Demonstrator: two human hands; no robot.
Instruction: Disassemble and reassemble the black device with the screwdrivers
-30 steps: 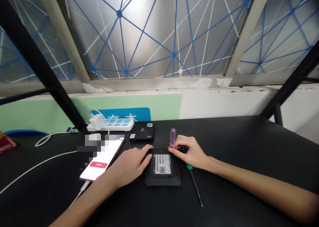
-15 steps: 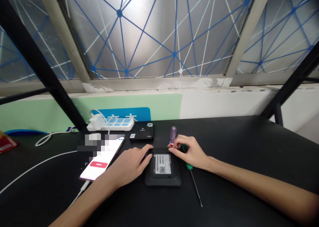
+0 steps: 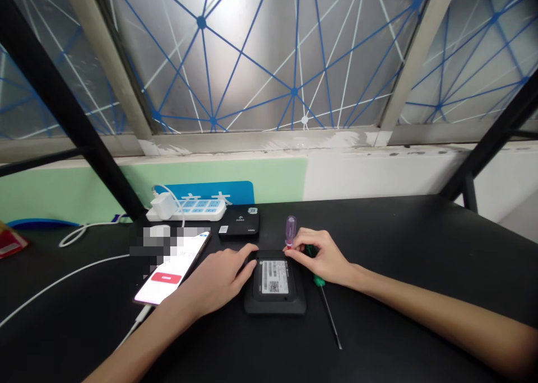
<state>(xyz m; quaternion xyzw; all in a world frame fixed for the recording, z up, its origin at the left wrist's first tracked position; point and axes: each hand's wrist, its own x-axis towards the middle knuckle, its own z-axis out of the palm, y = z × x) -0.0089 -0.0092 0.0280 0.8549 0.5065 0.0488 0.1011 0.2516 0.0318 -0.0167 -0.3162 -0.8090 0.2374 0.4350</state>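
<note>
A small black device (image 3: 275, 302) with a white label lies face down on the black table (image 3: 399, 248). My left hand (image 3: 218, 279) rests on its left edge, fingers curled against the corner. My right hand (image 3: 321, 257) pinches a purple-handled screwdriver (image 3: 290, 229), which stands upright at the device's far right corner. A green-handled screwdriver (image 3: 325, 304) lies on the table under my right hand, its long shaft pointing toward me.
A lit phone (image 3: 174, 271) with a white cable lies left of the device. Behind it are a second black box (image 3: 239, 222) and a white power strip (image 3: 189, 208) with a charger. A red object (image 3: 10, 240) sits at the far left.
The purple screwdriver's handle has wobbled slightly, up then back down, while my right fingers stay pinched on it. My left hand and the device have not moved.
</note>
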